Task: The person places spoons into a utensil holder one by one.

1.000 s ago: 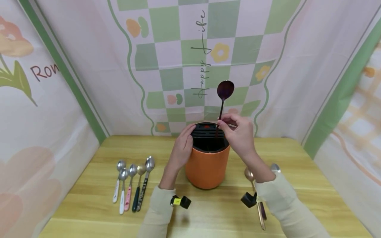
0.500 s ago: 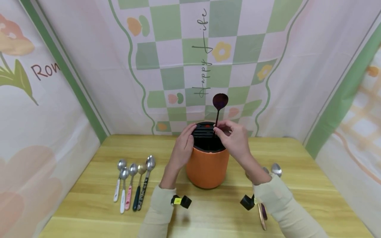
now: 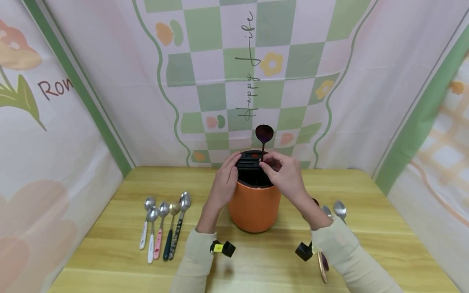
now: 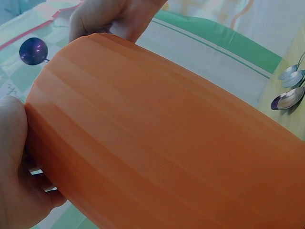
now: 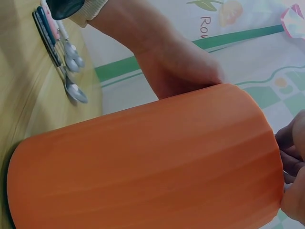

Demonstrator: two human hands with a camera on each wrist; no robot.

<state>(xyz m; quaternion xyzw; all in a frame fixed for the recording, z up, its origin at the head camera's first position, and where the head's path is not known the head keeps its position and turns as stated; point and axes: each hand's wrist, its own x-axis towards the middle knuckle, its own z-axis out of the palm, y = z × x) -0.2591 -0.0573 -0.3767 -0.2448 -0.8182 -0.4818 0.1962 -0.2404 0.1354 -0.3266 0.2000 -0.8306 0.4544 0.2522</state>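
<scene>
Five spoons (image 3: 163, 209) lie on the wooden table (image 3: 264, 268), bowls away from the person, at eight o'clock from the left hand (image 3: 224, 181). That hand presses its extended fingers against the left rim of the orange container (image 3: 254, 209), which stands upright at about four o'clock from it. Next comes the dark spoon (image 3: 264, 133), bowl up, at eleven o'clock from the right hand (image 3: 287, 173); thumb and fingers pinch its handle over the opening, the lower end hidden. More spoons (image 3: 340, 208) lie at four o'clock from the right hand, partly behind the forearm.
</scene>
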